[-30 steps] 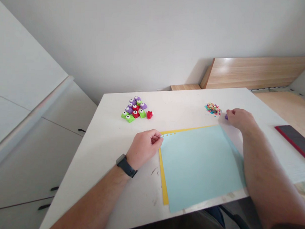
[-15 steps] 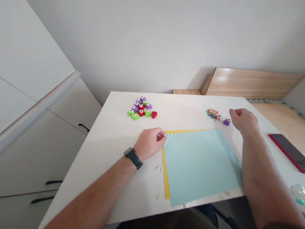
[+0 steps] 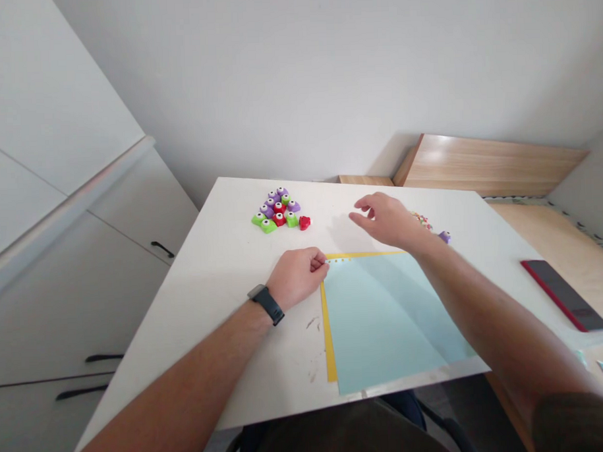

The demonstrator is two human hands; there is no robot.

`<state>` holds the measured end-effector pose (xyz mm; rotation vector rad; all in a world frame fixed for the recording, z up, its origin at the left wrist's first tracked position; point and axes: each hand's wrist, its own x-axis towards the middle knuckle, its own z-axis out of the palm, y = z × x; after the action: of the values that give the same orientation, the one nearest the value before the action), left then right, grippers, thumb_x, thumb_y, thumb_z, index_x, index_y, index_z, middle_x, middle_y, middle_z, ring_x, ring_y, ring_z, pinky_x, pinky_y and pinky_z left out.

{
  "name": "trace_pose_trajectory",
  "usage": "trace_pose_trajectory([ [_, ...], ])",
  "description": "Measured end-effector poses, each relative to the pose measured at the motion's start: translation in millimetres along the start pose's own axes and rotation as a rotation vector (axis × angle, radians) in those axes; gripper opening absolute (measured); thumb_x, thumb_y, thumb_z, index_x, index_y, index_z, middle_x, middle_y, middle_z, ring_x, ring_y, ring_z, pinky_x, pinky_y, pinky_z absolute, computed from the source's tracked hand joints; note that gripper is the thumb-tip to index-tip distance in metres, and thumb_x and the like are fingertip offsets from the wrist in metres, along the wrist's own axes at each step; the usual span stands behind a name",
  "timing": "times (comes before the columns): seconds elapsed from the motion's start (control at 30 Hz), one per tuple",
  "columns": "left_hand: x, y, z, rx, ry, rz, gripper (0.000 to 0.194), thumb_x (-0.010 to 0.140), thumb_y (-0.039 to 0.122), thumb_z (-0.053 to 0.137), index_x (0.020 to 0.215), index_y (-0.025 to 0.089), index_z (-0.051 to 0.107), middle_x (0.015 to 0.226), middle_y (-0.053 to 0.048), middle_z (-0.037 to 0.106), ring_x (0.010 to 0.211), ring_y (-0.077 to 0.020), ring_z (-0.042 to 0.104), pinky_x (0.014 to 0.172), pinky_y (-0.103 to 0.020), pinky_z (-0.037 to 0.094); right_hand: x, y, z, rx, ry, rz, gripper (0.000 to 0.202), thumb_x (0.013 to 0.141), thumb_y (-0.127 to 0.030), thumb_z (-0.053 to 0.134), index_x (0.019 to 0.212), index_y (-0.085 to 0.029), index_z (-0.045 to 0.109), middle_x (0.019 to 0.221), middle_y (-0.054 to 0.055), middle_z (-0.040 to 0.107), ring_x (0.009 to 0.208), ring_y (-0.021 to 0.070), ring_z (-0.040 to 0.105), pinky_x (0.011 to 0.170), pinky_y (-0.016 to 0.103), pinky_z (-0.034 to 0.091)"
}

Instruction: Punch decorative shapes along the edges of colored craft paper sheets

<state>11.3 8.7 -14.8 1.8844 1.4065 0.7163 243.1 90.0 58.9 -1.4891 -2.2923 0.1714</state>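
Observation:
A light blue sheet (image 3: 388, 322) lies over a yellow sheet (image 3: 329, 344), and small holes run along its top left edge. My left hand (image 3: 299, 277) is closed at that top left corner, its fingertips pinching the paper. Above the table, beyond the sheets, my right hand (image 3: 387, 218) has thumb and fingers apart with nothing between them. To its left sits a red punch (image 3: 305, 223), beside a cluster of green, purple and red punches (image 3: 279, 219). A purple punch (image 3: 445, 237) and a pile of colourful bits (image 3: 422, 220) are partly hidden behind my right forearm.
A dark tablet-like object with a red edge (image 3: 564, 294) lies at the table's right side. White cabinets (image 3: 120, 272) stand to the left. A wooden headboard (image 3: 497, 163) rises behind the table at the right.
My right hand has moved left from beside the purple punch towards the red one, and its fingers have opened. My left hand has stayed at the sheet's corner. The view has shifted slightly.

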Motion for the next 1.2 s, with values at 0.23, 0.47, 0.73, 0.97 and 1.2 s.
trace_pose_trajectory([
  [0.23, -0.1, -1.4, 1.8, 0.015, 0.009, 0.008, 0.015, 0.086, 0.033, 0.062, 0.087, 0.022, 0.072, 0.084, -0.001, 0.078, 0.076, -0.0171, 0.073, 0.071, -0.027, 0.056, 42.1, -47.3, 72.0, -0.07, -0.185, 0.029, 0.059, 0.088, -0.063, 0.062, 0.12, -0.014, 0.071, 0.115, 0.016, 0.072, 0.102, 0.0275, 0.067, 0.091, 0.038, 0.049],
  [0.47, -1.1, -0.5, 0.9, 0.041, 0.008, 0.02, 0.013, 0.086, 0.03, 0.061, 0.084, 0.022, 0.071, 0.082, -0.002, 0.078, 0.077, -0.0184, 0.074, 0.067, -0.026, 0.055, 54.6, -64.3, 96.8, -0.132, -0.223, 0.088, 0.053, 0.087, -0.061, 0.063, 0.11, -0.014, 0.072, 0.112, 0.02, 0.071, 0.1, 0.031, 0.068, 0.085, 0.039, 0.05],
  [0.73, -1.9, -0.3, 1.3, 0.041, 0.018, 0.027, 0.014, 0.087, 0.032, 0.061, 0.087, 0.022, 0.072, 0.084, -0.002, 0.078, 0.077, -0.0179, 0.074, 0.07, -0.027, 0.056, 30.6, -47.6, 70.0, 0.285, -0.132, 0.034, 0.04, 0.088, -0.025, 0.059, 0.128, -0.025, 0.051, 0.096, 0.003, 0.071, 0.077, 0.0182, 0.063, 0.074, 0.032, 0.047],
  [0.97, -0.9, 0.1, 2.7, 0.006, 0.023, -0.002, 0.014, 0.086, 0.032, 0.063, 0.087, 0.021, 0.072, 0.083, -0.001, 0.078, 0.075, -0.0164, 0.073, 0.07, -0.027, 0.056, -13.9, -15.8, 30.9, 0.804, -0.204, 0.151, 0.043, 0.08, -0.016, 0.053, 0.121, -0.03, 0.053, 0.069, -0.006, 0.046, 0.057, 0.0126, 0.038, 0.053, 0.025, 0.03],
  [1.2, -0.7, -0.8, 3.0, -0.047, 0.022, 0.012, 0.015, 0.086, 0.034, 0.064, 0.088, 0.021, 0.071, 0.081, 0.0, 0.076, 0.073, -0.0155, 0.072, 0.07, -0.027, 0.056, -48.5, 1.0, 12.9, 1.248, -0.377, 0.319, 0.02, 0.099, -0.04, 0.045, 0.106, -0.026, 0.056, 0.075, -0.003, 0.046, 0.056, 0.0115, 0.035, 0.049, 0.027, 0.023],
])
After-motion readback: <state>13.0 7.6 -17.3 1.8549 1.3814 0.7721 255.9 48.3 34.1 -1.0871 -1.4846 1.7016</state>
